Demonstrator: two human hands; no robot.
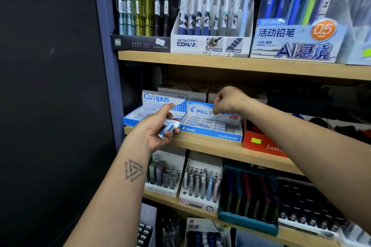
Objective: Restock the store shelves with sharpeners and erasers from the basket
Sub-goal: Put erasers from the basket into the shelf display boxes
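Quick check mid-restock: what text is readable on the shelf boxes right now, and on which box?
"Campus": blue-and-white eraser box, middle shelf, left.
"PILOT", "PLASTIC ERASER": blue eraser box beside it.
"FABER", cut off: red box.
"DETECTIVE CONAN": white pen box, top shelf.
"活动铅笔", "0.5", "AI悬镜": pale blue pencil box.
Black pen box: print too small.
Eraser in left hand: unreadable.

Pen boxes (210,44) line the top shelf beside a mechanical pencil box (297,44). A red Faber box (261,143) sits mid-shelf. Below stand lead-refill trays (164,186) and a teal pen tray (247,220).
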